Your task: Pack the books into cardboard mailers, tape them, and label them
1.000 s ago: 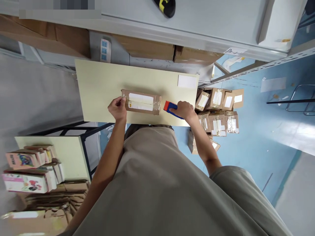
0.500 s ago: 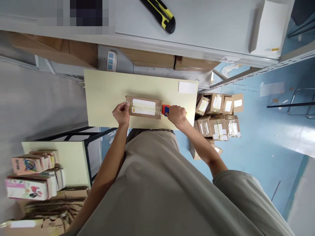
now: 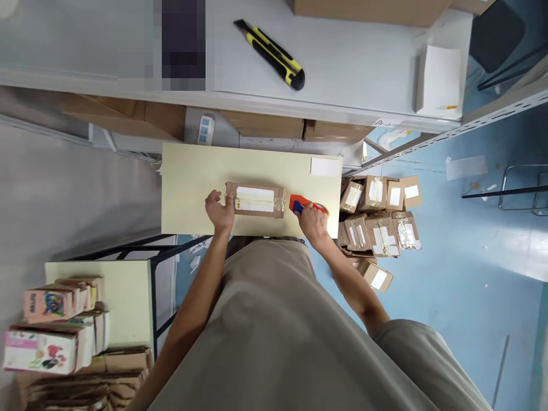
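On the pale yellow tabletop (image 3: 188,171) lies a long brown cardboard box (image 3: 257,213) with white labels and clear tape across its top and ends. My left hand (image 3: 220,212) is at the box's left end, its thumb against that end and the fingers held apart from the thumb. A red and blue tape dispenser (image 3: 298,202) with a tape roll is gripped in my right hand (image 3: 314,222), just right of the box. A small gap shows between dispenser and box.
A grey shelf (image 3: 359,63) at the front bears a yellow and black utility knife (image 3: 274,55) and a white stack (image 3: 440,80). Taped boxes (image 3: 383,228) sit on the floor at right. At left, a side table (image 3: 128,297) holds printed cartons (image 3: 47,348). White paper (image 3: 324,166) lies on the tabletop.
My right hand has drawn the tape dispenser away from the box's right end. My left thumb and fingers have parted at the left end. The whole view has shifted, showing more of the shelf.
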Tool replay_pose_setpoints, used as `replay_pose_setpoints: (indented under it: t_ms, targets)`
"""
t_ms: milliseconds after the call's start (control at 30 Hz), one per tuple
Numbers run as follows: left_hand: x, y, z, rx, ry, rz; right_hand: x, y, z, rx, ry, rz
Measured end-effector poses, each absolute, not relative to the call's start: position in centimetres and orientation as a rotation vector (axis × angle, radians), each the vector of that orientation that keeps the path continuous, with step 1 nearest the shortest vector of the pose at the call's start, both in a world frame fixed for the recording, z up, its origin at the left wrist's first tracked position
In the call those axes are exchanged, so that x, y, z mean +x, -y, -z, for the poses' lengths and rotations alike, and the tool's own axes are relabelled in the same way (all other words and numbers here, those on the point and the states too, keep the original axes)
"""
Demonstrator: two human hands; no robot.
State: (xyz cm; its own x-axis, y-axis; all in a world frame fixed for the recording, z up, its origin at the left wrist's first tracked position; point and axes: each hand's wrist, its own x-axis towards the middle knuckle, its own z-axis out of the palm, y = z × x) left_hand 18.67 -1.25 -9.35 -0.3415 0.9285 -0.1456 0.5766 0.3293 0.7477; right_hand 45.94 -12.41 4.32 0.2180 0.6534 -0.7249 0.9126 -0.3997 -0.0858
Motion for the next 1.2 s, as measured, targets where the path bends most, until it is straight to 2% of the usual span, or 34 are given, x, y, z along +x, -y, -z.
replay_pose_setpoints:
  t_ms: [67, 300, 467, 600, 900, 1067, 1200]
  targets:
    - [20.7, 1.5, 7.6, 1.536, -1.958, -0.868, 46.7, 12.8, -5.4, 2.291, -1.420, 0.887]
    - [34.3, 2.2, -2.4, 2.127, -1.118, -1.100, 50.5, 9.3, -13.8, 2.652, -1.569, 0.493]
    - [41.9, -1.1, -8.2, 2.230, -0.820, -1.222, 53.1, 4.5, -19.4, 2.761, -1.752, 0.113]
    - [45.2, -4.6, -10.0, 2.198, -0.716, -1.274, 55.1, 0.4, -20.9, 2.720, -1.794, 0.005]
    - [43.1, -4.1, -9.3, 2.255, -0.750, -1.165, 58.2, -6.0, -18.2, 2.488, -1.917, 0.022]
    - [34.8, -1.9, -4.1, 2.178, -1.068, -1.021, 56.5, -2.4, -15.7, 2.539, -2.103, -0.036]
    - [25.5, 0.5, 1.5, 1.957, -1.519, -0.791, 53.1, 3.7, -9.8, 2.686, -2.376, 0.238]
